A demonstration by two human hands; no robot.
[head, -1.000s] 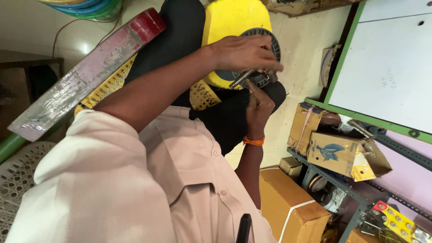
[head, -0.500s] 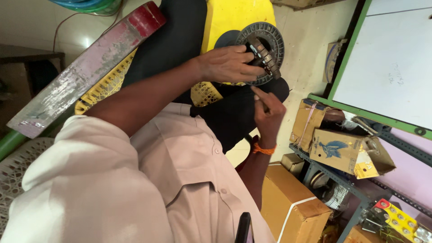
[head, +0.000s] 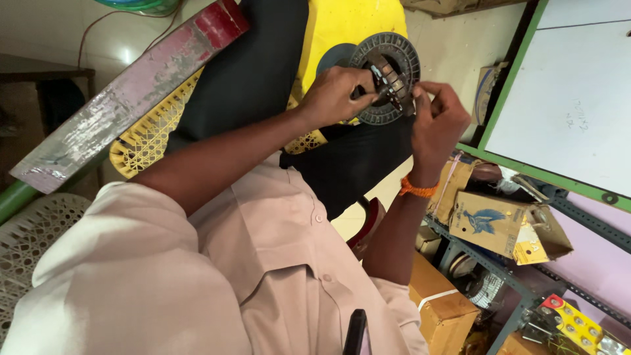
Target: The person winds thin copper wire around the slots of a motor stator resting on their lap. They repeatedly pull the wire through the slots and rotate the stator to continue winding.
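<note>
A round dark grey disc (head: 394, 62) with a ribbed rim is held up over my lap, in front of a yellow plastic seat (head: 348, 26). My left hand (head: 335, 98) grips a dark ridged part (head: 388, 82) at the disc's centre. My right hand (head: 437, 121), with an orange band on its wrist, pinches the same part and the disc's lower right edge with its fingertips. Whether a small tool sits in those fingers is hidden.
A worn pink and red plank (head: 125, 105) slants across the left, over a yellow woven chair (head: 148, 138). A green-framed white board (head: 565, 98) stands at the right. Cardboard boxes (head: 493, 220) and parts fill a metal rack (head: 519, 289) below it.
My right hand has risen from below the disc to its edge. My left hand has slid off the disc's face, so more of the disc shows. The view has shifted slightly.
</note>
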